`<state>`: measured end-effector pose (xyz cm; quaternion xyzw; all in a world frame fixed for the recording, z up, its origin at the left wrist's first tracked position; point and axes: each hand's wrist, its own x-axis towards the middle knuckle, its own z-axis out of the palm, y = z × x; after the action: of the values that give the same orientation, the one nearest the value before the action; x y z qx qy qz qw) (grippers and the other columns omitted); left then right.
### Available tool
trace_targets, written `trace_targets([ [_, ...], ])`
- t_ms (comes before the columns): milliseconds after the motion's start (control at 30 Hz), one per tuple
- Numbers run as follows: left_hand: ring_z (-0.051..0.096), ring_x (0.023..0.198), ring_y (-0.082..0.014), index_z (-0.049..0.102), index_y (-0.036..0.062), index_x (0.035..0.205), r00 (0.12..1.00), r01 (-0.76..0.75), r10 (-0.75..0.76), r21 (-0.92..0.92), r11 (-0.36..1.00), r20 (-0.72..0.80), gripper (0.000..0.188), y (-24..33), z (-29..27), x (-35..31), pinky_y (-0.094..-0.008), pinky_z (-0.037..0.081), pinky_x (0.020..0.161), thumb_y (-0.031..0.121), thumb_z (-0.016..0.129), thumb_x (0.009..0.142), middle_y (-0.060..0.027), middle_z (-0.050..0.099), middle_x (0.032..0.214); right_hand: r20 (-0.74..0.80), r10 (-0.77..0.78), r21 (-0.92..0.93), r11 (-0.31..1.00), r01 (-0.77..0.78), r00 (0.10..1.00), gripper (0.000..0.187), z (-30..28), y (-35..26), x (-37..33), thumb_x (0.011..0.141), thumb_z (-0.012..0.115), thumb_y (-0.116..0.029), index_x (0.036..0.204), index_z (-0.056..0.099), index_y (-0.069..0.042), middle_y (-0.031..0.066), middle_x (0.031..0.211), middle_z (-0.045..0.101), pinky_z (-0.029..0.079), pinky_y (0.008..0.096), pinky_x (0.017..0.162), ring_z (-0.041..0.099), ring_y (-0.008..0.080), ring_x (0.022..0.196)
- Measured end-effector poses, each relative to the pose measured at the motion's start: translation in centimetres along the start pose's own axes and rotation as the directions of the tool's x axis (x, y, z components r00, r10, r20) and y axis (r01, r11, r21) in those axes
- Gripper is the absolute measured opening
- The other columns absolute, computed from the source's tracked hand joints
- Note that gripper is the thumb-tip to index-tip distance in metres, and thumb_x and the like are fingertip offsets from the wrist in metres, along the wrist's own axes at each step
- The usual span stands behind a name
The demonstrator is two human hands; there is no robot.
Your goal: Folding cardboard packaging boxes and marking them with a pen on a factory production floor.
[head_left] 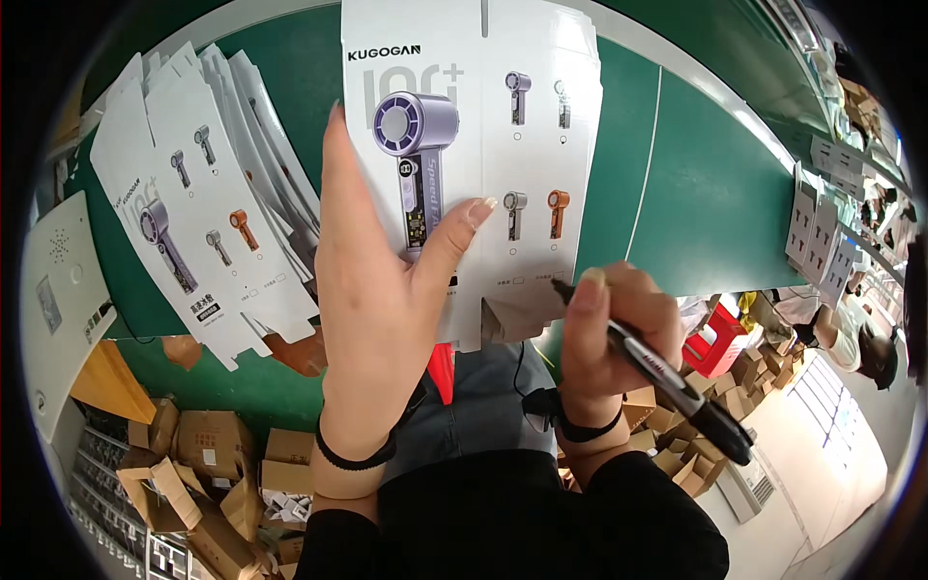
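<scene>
"What was the biggest thing there?"

"One green table [715,193], stretching from ten o'clock round to two."

"And on it?"

"One fanned pile of flat cartons [203,227] at ten o'clock; the sheets overlapped too much to count. Then one flat carton [483,159] lay uppermost at twelve, running off the upper edge of the view. I couldn't tell how many lay beneath."

"Anything smaller?"

"Two hands. The left hand [372,275], at ten, had its thumb across the carton's front and a finger along the left edge; the others were hidden, so I couldn't tell whether they gripped. The right hand [623,324], at four, had its fingers clenched round one black marker [677,384]. The tip was at the carton's lower right; whether it touched, I couldn't tell."

"How did that carton look?"

"White and glossy, with a slot at twelve and a notched lower end. Five fans were printed on it: one large purple fan [422,126], partly under the thumb, and four small fans [518,92] to its right, one of them orange. The small circle [564,142] at upper right looked dark, though it was tiny. Lower down were two little rectangles [518,281]."
</scene>
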<state>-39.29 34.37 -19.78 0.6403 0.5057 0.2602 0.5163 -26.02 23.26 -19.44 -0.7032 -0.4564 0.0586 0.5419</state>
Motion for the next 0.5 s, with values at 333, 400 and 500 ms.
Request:
trace_targets([
  [333, 0.062, 0.125, -0.0279, 0.043, -0.0079, 0.148, 0.886, -0.019, 0.050, 0.072, 0.997, -0.462, 0.072, 0.9, -11.5, -0.6, -0.0353, 0.055, 0.097, 0.010, 0.080, 0.089, -0.0224, 0.059, 0.141, -0.116, 0.136, -0.006, 0.990, -0.138, 0.984, 0.026, 1.0, 1.6, 3.0, 0.092, 0.076, -0.003, 0.081, 0.053, -0.002, 0.0067, 0.060, 0.061, 0.045, 0.0237, 0.050, 0.057, 0.0103, 0.052],
  [400, 0.061, 0.127, -0.0283, 0.044, -0.0073, 0.147, 0.847, 0.050, 0.084, 0.236, 0.971, -0.525, 0.070, 1.2, -13.4, -0.2, -0.0372, 0.055, 0.099, 0.008, 0.080, 0.089, -0.0218, 0.059, 0.143, -0.114, 0.139, -0.011, 0.990, -0.141, 0.984, 0.026, 1.8, 1.7, 4.0, 0.093, 0.076, -0.003, 0.081, 0.053, -0.002, 0.0067, 0.061, 0.061, 0.045, 0.0233, 0.050, 0.057, 0.0097, 0.052],
  [500, 0.059, 0.129, -0.0275, 0.045, -0.0053, 0.148, 0.688, -0.035, 0.360, 0.467, 0.883, -0.630, 0.068, 1.9, -13.7, -0.5, -0.0387, 0.052, 0.103, 0.008, 0.078, 0.090, -0.0207, 0.059, 0.143, -0.109, 0.159, -0.052, 0.985, -0.166, 0.981, 0.026, 2.1, 1.8, 4.8, 0.093, 0.076, -0.004, 0.082, 0.052, -0.002, 0.0066, 0.063, 0.062, 0.045, 0.0224, 0.050, 0.056, 0.0086, 0.052],
])
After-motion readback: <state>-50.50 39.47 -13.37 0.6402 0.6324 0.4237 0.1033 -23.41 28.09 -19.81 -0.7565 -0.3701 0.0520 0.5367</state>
